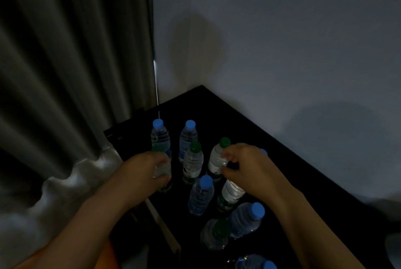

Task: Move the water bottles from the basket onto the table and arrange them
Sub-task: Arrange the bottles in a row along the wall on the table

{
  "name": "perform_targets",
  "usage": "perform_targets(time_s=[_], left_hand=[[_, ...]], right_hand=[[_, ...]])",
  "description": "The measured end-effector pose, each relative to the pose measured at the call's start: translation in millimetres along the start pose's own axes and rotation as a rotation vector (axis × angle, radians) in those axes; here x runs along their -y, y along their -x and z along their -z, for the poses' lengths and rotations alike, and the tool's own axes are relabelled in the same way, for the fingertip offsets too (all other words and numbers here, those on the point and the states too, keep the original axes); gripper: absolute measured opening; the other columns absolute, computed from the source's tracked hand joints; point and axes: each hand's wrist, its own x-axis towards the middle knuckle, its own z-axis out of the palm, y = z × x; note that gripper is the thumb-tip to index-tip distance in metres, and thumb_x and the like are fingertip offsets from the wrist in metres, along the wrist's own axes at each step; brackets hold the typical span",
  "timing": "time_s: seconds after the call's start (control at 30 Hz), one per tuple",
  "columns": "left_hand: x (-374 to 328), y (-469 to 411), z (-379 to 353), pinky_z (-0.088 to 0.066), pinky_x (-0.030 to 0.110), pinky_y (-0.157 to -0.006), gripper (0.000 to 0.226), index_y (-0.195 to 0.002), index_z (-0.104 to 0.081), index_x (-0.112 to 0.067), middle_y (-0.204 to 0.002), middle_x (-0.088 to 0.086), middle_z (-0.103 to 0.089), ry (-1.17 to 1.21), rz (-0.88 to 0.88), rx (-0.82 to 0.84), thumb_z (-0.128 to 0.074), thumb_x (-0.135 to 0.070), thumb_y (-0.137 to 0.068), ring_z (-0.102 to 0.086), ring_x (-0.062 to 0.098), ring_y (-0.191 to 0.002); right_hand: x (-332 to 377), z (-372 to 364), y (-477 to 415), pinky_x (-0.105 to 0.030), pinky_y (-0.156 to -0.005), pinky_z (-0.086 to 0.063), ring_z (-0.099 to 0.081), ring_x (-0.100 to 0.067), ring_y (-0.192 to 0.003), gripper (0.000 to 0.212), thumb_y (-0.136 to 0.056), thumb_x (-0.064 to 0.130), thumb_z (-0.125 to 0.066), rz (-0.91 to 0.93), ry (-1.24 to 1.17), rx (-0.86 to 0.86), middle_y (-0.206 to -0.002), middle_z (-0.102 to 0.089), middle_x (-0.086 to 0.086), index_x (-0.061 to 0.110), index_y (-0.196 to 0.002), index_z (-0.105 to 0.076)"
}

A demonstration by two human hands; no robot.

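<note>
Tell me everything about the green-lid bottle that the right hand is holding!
The bottle is small, clear plastic, with a green cap and a pale label round its middle. It leans a little, cap tipped right, its base down by the black table; the dim light hides whether it touches. The right hand pinches its upper body between fingers and thumb. Another green-capped bottle stands close on its left.

I can read nothing here: the labels on the water bottles [192,165] are dim, blurred, possibly carrying a brand.
</note>
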Motion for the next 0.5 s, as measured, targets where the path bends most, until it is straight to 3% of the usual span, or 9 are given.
perform_targets(time_s=[0.2,0.5], left_hand=[[21,-38,8,-0.045,0.025,-0.09,0.041,-0.124,-0.055,-0.023,-0.12,-0.004,-0.054,-0.017,-0.019,0.023,-0.065,-0.033,-0.085,-0.055,0.012,-0.106],[68,-107,15,-0.042,0.024,-0.095,0.051,-0.132,-0.046,-0.023,-0.131,-0.002,-0.05,-0.083,-0.149,0.315,-0.062,-0.04,-0.087,-0.05,0.013,-0.116]], right_hand=[[1,-16,-39,-0.034,-0.085,-0.051,-0.06,-0.016,-0.097,0.032,-0.086,0.027,-0.065,-0.038,-0.009,0.057,-0.106,-0.061,-0.001,0.018,-0.116,-0.062],[18,-53,-90,-0.038,-0.083,-0.05,-0.057,-0.021,-0.093,0.036,-0.083,0.03,-0.065,-0.218,0.013,0.111,-0.103,-0.056,-0.002,0.017,-0.115,-0.056]])
